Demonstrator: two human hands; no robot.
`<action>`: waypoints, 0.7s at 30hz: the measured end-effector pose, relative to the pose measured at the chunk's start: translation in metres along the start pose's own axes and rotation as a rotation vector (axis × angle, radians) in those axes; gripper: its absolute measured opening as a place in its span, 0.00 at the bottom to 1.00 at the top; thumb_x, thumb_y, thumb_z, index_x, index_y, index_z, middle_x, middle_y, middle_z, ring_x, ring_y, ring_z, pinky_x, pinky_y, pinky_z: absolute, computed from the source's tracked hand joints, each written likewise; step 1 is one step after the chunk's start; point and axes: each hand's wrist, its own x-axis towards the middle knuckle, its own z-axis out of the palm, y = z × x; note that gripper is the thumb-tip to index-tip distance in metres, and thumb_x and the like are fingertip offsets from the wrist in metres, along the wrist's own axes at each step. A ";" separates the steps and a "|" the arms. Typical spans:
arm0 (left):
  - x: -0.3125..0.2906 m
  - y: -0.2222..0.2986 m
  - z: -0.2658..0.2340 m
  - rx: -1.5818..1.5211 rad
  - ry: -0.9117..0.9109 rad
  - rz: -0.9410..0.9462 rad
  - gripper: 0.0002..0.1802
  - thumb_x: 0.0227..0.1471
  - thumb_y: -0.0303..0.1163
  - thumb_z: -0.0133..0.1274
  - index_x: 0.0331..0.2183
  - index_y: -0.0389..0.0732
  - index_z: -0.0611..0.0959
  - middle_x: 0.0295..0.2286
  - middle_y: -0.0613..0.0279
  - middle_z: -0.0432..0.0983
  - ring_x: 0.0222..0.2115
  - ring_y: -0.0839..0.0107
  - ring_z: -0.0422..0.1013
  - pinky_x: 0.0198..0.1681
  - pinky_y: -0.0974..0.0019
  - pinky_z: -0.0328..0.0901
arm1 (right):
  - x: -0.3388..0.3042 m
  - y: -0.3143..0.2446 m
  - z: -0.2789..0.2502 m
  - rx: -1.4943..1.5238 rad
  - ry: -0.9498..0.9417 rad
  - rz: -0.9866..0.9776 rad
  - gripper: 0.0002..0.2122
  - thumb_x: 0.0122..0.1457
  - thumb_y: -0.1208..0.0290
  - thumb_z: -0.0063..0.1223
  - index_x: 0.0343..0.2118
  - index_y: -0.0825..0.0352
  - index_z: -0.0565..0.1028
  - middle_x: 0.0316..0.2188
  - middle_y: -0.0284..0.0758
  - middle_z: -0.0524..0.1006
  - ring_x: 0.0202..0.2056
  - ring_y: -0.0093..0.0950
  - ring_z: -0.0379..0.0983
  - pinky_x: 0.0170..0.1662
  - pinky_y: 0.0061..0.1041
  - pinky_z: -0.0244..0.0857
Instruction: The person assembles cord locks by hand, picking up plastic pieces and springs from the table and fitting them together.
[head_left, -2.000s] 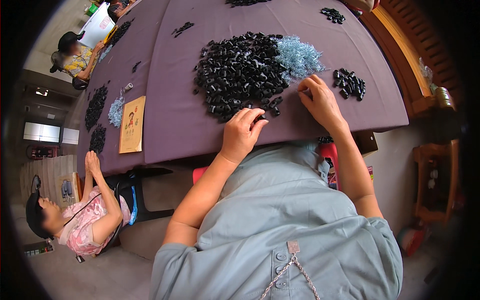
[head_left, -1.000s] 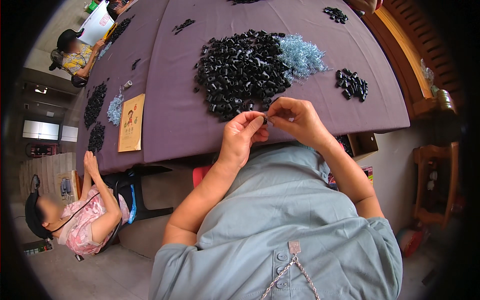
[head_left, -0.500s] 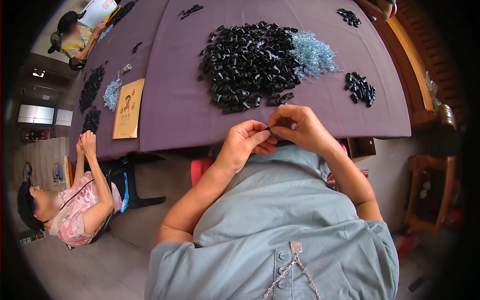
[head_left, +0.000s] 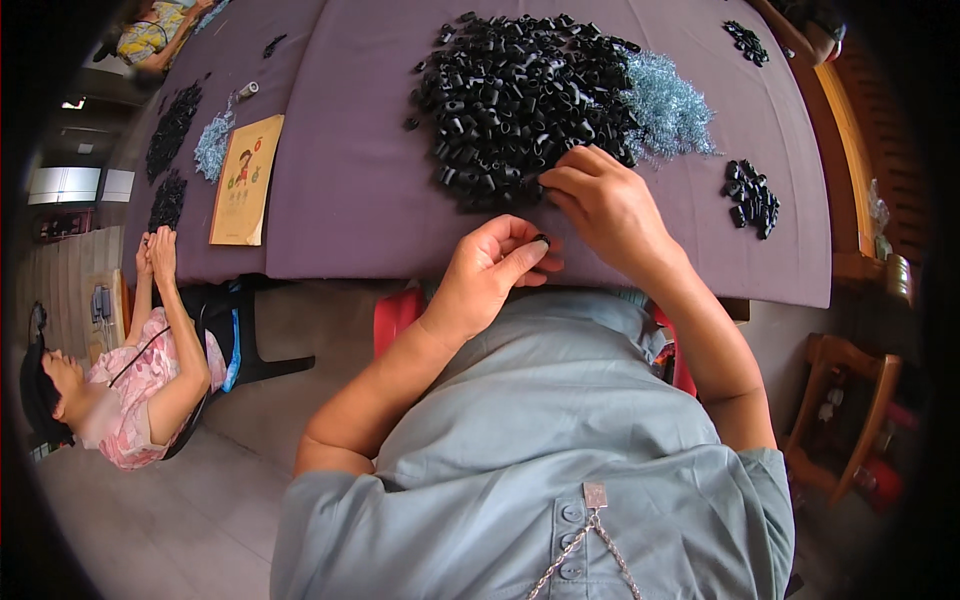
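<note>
My left hand (head_left: 492, 268) is in front of the table's near edge, thumb and fingertips pinched on a small black tube piece (head_left: 541, 240). Most of that piece is covered by the fingers. Further forward and to the right, my right hand (head_left: 608, 205) is at the near edge of a big heap of short black plastic tubes (head_left: 520, 105). Its thumb and index finger are closed together against the heap; what lies between them is hidden. Beside the heap on its right is a pile of thin, clear bluish pieces (head_left: 668, 110).
Smaller groups of black pieces lie at the right (head_left: 752, 200) and far right (head_left: 745, 43) of the purple-covered table (head_left: 350, 150). A tan booklet (head_left: 246, 180) lies to the left. Two people sit along the left side, one handling black pieces (head_left: 168, 200). A wooden chair (head_left: 840, 410) stands at right.
My right hand has left my left hand and moved forward to the heap's near edge. My left hand stays pinched on its black piece. The view has shifted slightly.
</note>
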 end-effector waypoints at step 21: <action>0.060 0.045 -0.023 0.012 0.127 0.142 0.07 0.61 0.29 0.51 0.39 0.36 0.76 0.39 0.62 0.79 0.39 0.75 0.75 0.43 0.71 0.69 | 0.078 0.046 0.001 0.187 -0.015 0.097 0.07 0.53 0.77 0.56 0.36 0.70 0.75 0.40 0.41 0.78 0.37 0.45 0.75 0.40 0.35 0.71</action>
